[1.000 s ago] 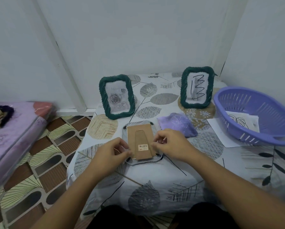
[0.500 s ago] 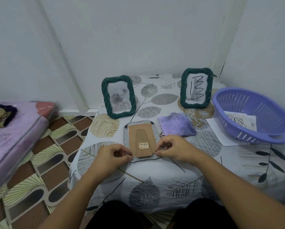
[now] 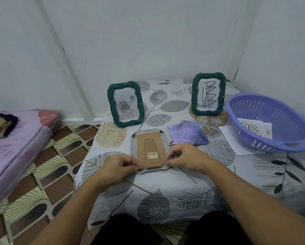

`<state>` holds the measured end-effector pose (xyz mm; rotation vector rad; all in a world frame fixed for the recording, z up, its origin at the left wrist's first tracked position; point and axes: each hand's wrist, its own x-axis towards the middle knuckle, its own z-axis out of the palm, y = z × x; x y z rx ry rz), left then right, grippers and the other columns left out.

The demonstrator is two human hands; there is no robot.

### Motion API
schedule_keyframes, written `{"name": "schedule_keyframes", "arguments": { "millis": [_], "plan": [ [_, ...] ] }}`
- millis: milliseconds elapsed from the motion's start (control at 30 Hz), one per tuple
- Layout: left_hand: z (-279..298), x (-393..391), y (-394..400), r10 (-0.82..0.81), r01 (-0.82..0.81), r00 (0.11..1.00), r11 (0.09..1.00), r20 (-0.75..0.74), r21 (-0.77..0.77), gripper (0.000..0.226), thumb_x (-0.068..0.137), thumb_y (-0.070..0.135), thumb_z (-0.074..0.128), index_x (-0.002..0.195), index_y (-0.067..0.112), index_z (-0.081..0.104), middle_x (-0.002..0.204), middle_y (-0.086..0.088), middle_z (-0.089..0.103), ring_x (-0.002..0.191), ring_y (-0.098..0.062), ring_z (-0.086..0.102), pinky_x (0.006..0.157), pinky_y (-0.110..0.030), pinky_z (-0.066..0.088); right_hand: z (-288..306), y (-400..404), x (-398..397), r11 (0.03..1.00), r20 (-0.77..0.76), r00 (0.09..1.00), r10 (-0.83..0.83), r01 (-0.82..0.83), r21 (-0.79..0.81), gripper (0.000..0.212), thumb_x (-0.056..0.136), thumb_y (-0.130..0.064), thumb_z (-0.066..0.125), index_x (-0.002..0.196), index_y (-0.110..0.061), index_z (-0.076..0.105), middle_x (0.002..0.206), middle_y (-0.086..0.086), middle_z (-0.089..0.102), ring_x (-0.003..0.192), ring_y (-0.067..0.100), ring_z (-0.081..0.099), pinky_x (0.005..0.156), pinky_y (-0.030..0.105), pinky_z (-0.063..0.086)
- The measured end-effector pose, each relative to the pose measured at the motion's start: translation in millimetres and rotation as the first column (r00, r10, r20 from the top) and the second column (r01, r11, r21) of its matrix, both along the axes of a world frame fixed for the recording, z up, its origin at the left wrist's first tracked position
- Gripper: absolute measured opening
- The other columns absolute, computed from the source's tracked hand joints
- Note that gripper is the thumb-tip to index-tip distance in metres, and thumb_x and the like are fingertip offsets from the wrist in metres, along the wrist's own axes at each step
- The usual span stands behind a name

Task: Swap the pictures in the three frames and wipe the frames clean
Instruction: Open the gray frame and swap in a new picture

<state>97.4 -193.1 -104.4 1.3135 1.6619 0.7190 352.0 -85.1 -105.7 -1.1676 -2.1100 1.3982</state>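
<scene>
A picture frame (image 3: 150, 149) lies face down in the middle of the table, its brown cardboard back and stand facing up. My left hand (image 3: 117, 167) pinches the near left corner of that back. My right hand (image 3: 185, 157) pinches the near right corner. Two green rope-edged frames stand upright behind: the left frame (image 3: 125, 104) shows a rose picture, the right frame (image 3: 208, 94) shows a black zigzag drawing. A purple cloth (image 3: 188, 132) lies crumpled just right of the face-down frame.
A purple plastic basket (image 3: 268, 121) at the right holds a leaf drawing (image 3: 254, 129) and rests on a white sheet (image 3: 231, 138). The table (image 3: 166, 200) wears a leaf-print cover and sits in a wall corner. A purple mattress (image 3: 15, 144) lies left on the patterned floor.
Both hands slid from the frame's sides down toward me to its near corners. The view shifted slightly; the standing frames, cloth and basket stayed put.
</scene>
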Motion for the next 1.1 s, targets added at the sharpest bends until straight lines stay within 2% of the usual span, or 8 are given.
{"name": "schedule_keyframes", "arguments": {
  "millis": [167, 333, 400, 500, 567, 733, 867, 1100],
  "plan": [
    [0, -4, 1, -0.052, 0.051, 0.999, 0.998, -0.01, -0.028, 0.022, 0.096, 0.007, 0.069, 0.091, 0.023, 0.083, 0.106, 0.004, 0.078, 0.107, -0.013, 0.071, 0.101, -0.032, 0.055, 1, 0, 0, 1.0, 0.003, 1.0, -0.002, 0.002, -0.008, 0.01, 0.078, -0.006, 0.084, 0.086, -0.006, 0.078, 0.07, -0.005, 0.069, 0.06, -0.002, 0.057, 0.06, 0.011, 0.045],
    [0, -5, -3, -0.028, 0.03, 0.996, 0.999, 0.08, -0.021, 0.018, 0.095, 0.009, 0.071, 0.099, 0.022, 0.082, 0.105, -0.005, 0.076, 0.106, -0.021, 0.07, 0.096, -0.032, 0.055, 1, 1, 0, 1.0, 0.011, 1.0, 0.005, -0.005, -0.008, 0.01, 0.079, -0.005, 0.082, 0.088, -0.005, 0.078, 0.069, -0.006, 0.068, 0.058, -0.004, 0.055, 0.058, 0.011, 0.044],
    [0, -9, -1, 0.075, -0.071, 0.981, 0.997, 0.181, -0.028, 0.018, 0.094, 0.013, 0.072, 0.108, 0.024, 0.076, 0.102, -0.018, 0.069, 0.094, -0.026, 0.066, 0.084, -0.036, 0.052, 1, 1, 0, 1.0, 0.014, 1.0, 0.008, -0.008, -0.006, 0.009, 0.081, -0.002, 0.079, 0.089, -0.004, 0.078, 0.065, -0.01, 0.067, 0.056, -0.006, 0.055, 0.058, 0.009, 0.043],
    [-2, -9, 10, 0.344, -0.332, 0.883, 0.939, 0.319, -0.093, 0.022, 0.093, 0.008, 0.072, 0.113, 0.01, 0.063, 0.096, -0.02, 0.065, 0.081, -0.027, 0.065, 0.069, -0.035, 0.053, 2, 1, 1, 1.0, 0.02, 1.0, 0.013, -0.013, 0.006, 0.009, 0.082, 0.0, 0.076, 0.09, -0.003, 0.077, 0.062, -0.015, 0.065, 0.056, -0.007, 0.055, 0.057, 0.008, 0.042],
    [0, -3, 17, 0.404, -0.395, 0.884, 0.915, 0.236, -0.089, 0.022, 0.092, 0.005, 0.073, 0.111, 0.004, 0.061, 0.09, -0.018, 0.066, 0.074, -0.025, 0.065, 0.065, -0.031, 0.057, 1, 1, 1, 1.0, 0.022, 1.0, 0.019, -0.019, 0.009, 0.009, 0.081, 0.0, 0.076, 0.09, -0.004, 0.077, 0.063, -0.014, 0.065, 0.056, -0.007, 0.055, 0.058, 0.008, 0.042],
    [-1, 6, 26, 0.398, -0.398, 0.917, 0.917, -0.028, -0.001, 0.015, 0.089, 0.0, 0.075, 0.097, -0.008, 0.065, 0.074, -0.013, 0.067, 0.06, -0.018, 0.064, 0.052, -0.023, 0.054, 0, 1, 0, 1.0, 0.024, 0.999, 0.026, -0.026, 0.014, 0.01, 0.081, -0.001, 0.075, 0.089, -0.006, 0.078, 0.066, -0.012, 0.065, 0.057, -0.006, 0.054, 0.059, 0.009, 0.042],
    [-5, 4, 28, 0.387, -0.388, 0.917, 0.922, -0.093, 0.01, 0.012, 0.087, 0.002, 0.077, 0.085, -0.001, 0.065, 0.069, -0.015, 0.07, 0.061, -0.022, 0.065, 0.073, -0.049, 0.061, -2, 3, -1, 0.999, 0.02, 0.999, 0.032, -0.032, 0.006, 0.011, 0.081, -0.002, 0.075, 0.087, -0.009, 0.079, 0.07, -0.008, 0.068, 0.062, -0.003, 0.056, 0.062, 0.011, 0.045],
    [-2, 7, 31, 0.392, -0.396, 0.914, 0.918, -0.106, -0.014, 0.011, 0.089, 0.005, 0.076, 0.088, -0.002, 0.066, 0.072, -0.014, 0.072, 0.063, -0.021, 0.066, 0.068, -0.038, 0.057, -1, 8, -4, 0.993, 0.123, 0.986, 0.112, -0.114, 0.008, 0.016, 0.079, -0.009, 0.072, 0.086, -0.02, 0.08, 0.076, -0.003, 0.064, 0.07, 0.007, 0.054, 0.069, 0.023, 0.044]
  ]
}}
